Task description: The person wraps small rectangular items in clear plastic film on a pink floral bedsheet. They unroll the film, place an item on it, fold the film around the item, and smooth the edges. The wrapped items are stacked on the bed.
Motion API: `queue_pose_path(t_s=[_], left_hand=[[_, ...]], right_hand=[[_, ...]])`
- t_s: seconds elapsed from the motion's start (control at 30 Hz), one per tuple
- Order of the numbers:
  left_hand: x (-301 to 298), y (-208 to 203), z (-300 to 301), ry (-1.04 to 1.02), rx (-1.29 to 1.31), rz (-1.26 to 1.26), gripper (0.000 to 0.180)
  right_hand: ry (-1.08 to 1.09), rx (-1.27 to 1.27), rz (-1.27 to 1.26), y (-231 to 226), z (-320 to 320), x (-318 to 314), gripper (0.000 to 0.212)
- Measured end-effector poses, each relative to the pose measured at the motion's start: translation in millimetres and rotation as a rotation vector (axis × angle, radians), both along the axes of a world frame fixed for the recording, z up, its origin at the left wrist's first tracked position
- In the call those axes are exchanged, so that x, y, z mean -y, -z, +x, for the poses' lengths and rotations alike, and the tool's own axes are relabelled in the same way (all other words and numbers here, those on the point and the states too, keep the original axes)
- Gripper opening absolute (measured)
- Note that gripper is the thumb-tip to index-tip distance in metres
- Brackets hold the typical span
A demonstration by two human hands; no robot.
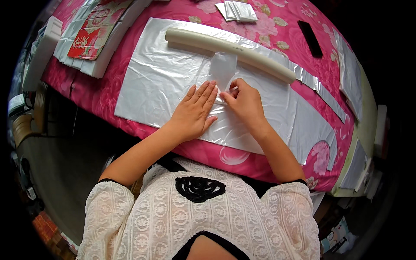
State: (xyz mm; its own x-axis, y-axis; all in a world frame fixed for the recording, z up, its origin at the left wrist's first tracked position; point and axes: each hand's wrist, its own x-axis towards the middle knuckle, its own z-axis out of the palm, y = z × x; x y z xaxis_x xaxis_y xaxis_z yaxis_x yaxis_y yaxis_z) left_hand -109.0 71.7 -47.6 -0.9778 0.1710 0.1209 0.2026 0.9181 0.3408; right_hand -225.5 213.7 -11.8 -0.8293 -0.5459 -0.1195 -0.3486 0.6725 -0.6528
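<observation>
A large white plastic bag with handle cut-outs (149, 86) lies flat across the table. On top of it rests a small translucent plastic piece (222, 67), its far end reaching the pipe. My left hand (195, 108) lies palm down with fingers stretched out, the fingertips beside the piece's near left edge. Close to its near right edge, my right hand (242, 102) is curled, thumb and fingers pinching the film. The fingers partly hide what they grip. Beyond both hands, a long cream-coloured pipe (229, 52) lies across the bag at a slant.
A pink flowered cloth (95, 104) covers the table. Folded silvery packets (237, 11) lie at the back, with a black phone (310, 39) to their right. Stacked plastic bags (97, 34) stand at the far left; more plastic sheets (349, 73) lie at the right edge.
</observation>
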Motion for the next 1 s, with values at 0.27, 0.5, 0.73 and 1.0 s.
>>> queue_pose_path(t_s=[0.27, 0.5, 0.73, 1.0], left_hand=[[5.3, -8.8, -9.5, 0.026, -0.044, 0.031, 0.062], [21.1, 0.9, -22.7, 0.112, -0.347, 0.059, 0.019], [17.8, -19.6, 12.5, 0.271, -0.251, 0.251, 0.028], [16.8, -15.8, 42.5, 0.250, -0.062, 0.259, 0.048]], right_hand=[[-0.504, -0.731, -0.062, 19.3, -11.9, -17.7, 0.046], [-0.597, -0.411, -0.209, 17.5, -32.0, -16.6, 0.046], [-0.591, -0.486, -0.336, 21.7, 2.9, -29.2, 0.038], [-0.507, -0.364, -0.361, 14.4, 52.5, -44.2, 0.028]])
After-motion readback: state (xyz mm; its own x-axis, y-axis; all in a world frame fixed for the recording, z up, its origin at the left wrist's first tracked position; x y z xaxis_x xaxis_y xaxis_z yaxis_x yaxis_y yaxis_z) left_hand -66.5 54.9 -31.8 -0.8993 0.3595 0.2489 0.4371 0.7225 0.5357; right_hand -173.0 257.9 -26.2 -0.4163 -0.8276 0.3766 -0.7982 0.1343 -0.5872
